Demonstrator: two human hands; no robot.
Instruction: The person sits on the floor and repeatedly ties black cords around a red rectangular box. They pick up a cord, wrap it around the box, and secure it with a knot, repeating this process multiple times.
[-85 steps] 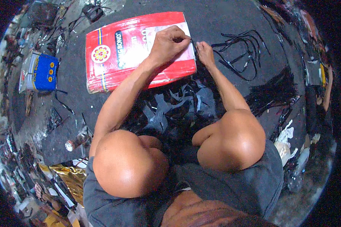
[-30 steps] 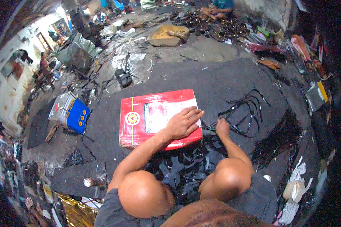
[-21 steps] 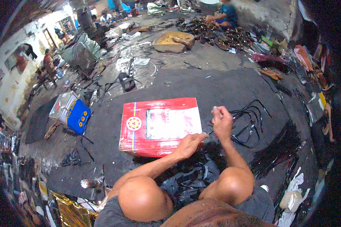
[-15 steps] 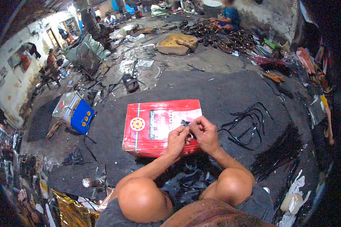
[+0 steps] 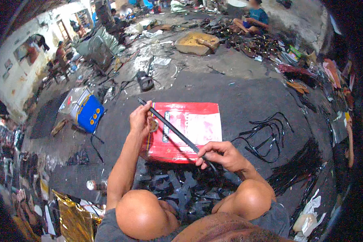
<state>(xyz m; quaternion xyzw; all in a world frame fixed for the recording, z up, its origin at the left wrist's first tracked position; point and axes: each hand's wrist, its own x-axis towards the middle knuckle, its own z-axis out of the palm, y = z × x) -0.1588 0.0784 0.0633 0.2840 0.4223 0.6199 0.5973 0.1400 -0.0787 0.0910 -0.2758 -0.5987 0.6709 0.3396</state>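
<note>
A narrow black strip [image 5: 174,130] is stretched slantwise over a red box [image 5: 169,151]. At its upper left end my left hand [image 5: 140,119] pinches it, fingers closed. The lower right end is between the thumb and fingers of my right hand [image 5: 222,155], with a short tail sticking out past them. Beneath the strip the box lies on the dark mat, a pale panel on its right side. Black scraps [image 5: 185,187] are heaped between my knees, close below the box.
A blue and silver tin [image 5: 86,111] stands at the left. To the right lie loose black strips [image 5: 266,137] and a dark bundle of strips [image 5: 296,169]. Further off are a wooden block [image 5: 197,42] and a seated person [image 5: 254,20] beside a dark pile.
My hands were close together over the box. They have moved apart, the left up and leftward, the right down, and the black strip now spans between them. The view has shifted slightly.
</note>
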